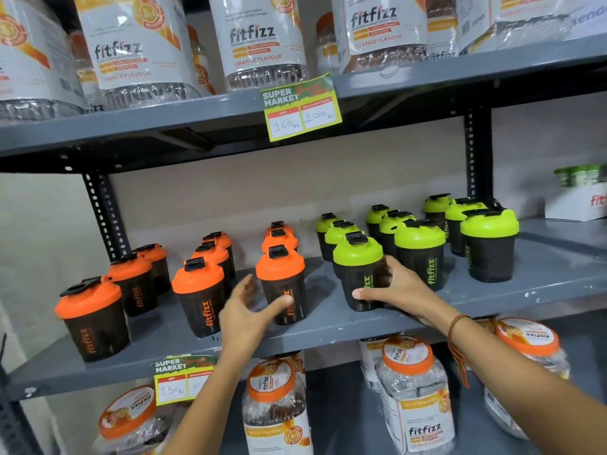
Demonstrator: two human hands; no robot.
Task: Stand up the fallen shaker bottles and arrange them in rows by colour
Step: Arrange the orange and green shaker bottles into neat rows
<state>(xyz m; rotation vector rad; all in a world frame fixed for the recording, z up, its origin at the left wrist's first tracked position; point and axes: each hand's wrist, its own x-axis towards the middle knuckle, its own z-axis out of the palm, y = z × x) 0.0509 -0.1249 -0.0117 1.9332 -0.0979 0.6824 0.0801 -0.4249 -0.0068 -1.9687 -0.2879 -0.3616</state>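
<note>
Black shaker bottles stand upright on the grey middle shelf (328, 323). Orange-lidded ones fill three rows on the left, green-lidded ones three rows on the right. My right hand (402, 289) wraps the front green-lidded shaker bottle (358, 257), thumb across its front and fingers behind its right side. My left hand (246, 313) is spread open just left of the front orange-lidded shaker bottle (281, 274) of the third orange row, its thumb reaching across the bottle's lower front. No bottle in view lies on its side.
Large fitfizz jars (259, 44) crowd the shelf above, and more jars (415, 385) sit below. Price tags (300, 108) hang from the shelf edges. A perforated upright (103, 215) stands at the left, and a white box (578, 201) sits at the far right.
</note>
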